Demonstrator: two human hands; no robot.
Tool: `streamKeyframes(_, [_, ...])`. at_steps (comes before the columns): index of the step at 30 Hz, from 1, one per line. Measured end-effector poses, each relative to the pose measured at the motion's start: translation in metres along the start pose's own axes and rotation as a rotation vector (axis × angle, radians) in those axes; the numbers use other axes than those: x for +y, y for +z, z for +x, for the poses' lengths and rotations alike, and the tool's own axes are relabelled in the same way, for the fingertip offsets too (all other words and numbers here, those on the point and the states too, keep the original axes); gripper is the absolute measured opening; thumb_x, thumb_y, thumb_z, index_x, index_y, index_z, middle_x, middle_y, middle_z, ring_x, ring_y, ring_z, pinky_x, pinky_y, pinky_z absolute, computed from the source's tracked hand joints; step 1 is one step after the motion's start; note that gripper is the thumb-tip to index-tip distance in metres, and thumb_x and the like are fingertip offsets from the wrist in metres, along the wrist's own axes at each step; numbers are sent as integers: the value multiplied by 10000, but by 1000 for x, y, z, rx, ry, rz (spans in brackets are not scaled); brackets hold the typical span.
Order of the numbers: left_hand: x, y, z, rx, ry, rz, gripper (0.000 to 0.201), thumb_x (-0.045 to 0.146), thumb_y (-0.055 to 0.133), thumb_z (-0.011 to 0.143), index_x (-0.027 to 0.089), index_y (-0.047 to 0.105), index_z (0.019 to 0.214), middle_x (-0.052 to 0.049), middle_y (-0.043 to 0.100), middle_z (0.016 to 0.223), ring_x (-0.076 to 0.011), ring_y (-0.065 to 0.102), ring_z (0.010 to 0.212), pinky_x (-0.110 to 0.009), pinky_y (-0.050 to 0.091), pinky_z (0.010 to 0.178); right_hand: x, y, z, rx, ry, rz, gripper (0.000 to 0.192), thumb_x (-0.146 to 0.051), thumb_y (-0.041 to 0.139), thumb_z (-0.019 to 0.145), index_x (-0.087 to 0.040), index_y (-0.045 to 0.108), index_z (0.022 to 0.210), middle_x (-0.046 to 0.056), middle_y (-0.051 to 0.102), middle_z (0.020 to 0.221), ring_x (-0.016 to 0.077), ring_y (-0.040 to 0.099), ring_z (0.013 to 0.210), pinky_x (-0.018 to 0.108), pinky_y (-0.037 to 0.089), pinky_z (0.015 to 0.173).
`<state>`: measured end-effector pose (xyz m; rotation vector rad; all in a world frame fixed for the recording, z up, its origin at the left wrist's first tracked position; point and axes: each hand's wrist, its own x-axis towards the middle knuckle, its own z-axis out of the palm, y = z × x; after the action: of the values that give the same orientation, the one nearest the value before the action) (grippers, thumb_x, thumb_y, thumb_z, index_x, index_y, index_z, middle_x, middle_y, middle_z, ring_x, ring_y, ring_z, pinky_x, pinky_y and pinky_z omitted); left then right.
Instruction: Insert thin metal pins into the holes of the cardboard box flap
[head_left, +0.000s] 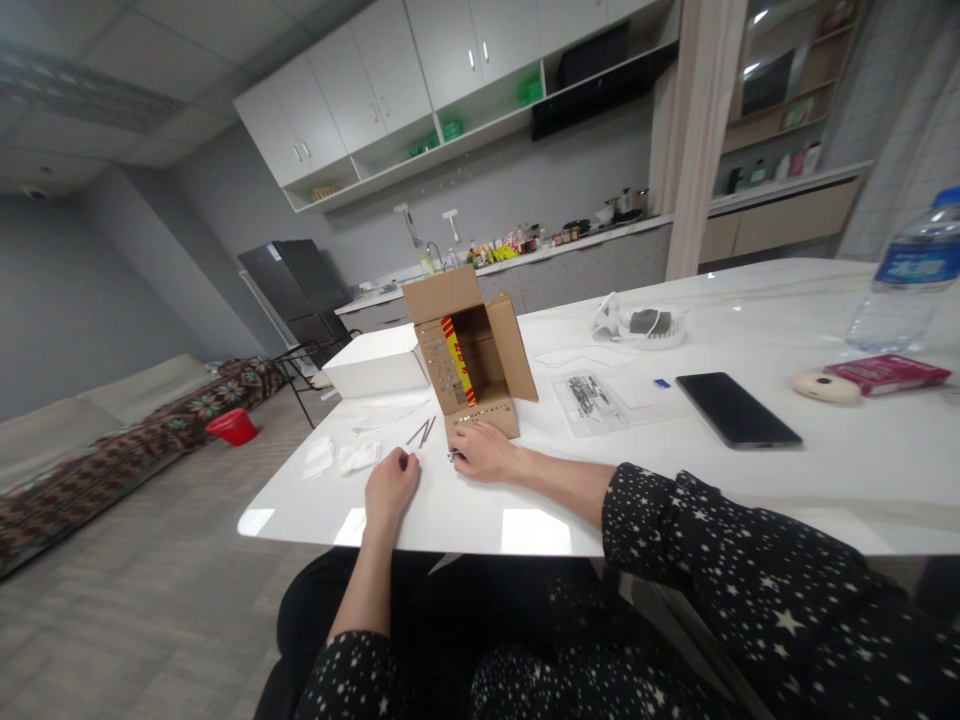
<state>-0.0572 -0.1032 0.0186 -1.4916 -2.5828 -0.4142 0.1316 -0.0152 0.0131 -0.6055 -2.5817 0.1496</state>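
An open cardboard box (435, 365) stands on its side on the white table, its mouth facing right and towards me. Rows of small shiny pieces dot its left side and its lower flap (487, 421). My right hand (484, 452) rests at the near edge of that flap, fingers bent, with a small metallic piece at the fingertips whose kind I cannot make out. To its left, my left hand (391, 485) lies on the table with curled fingers; whatever they hold, if anything, is hidden. Thin dark rods (427, 431) lie just beyond my left hand.
Crumpled white tissues (360, 457) lie at the left, before a white box (375, 362). Right of the cardboard box are a clear plastic case (591, 402) of small metal parts, a phone (738, 409), a white round device (651, 326), a pink box (889, 374) and a water bottle (904, 285).
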Motion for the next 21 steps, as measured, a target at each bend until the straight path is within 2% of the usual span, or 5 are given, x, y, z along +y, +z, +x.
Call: streamKeyframes(21, [-4, 7, 1, 22, 4, -20, 315, 432, 382, 889, 222, 613, 855, -78, 695, 839, -231, 626, 799, -288, 349, 614, 7, 4, 1, -8, 14, -45, 177, -219, 533, 876, -160, 678, 959, 90, 633, 972, 224, 570, 978, 334, 375, 878])
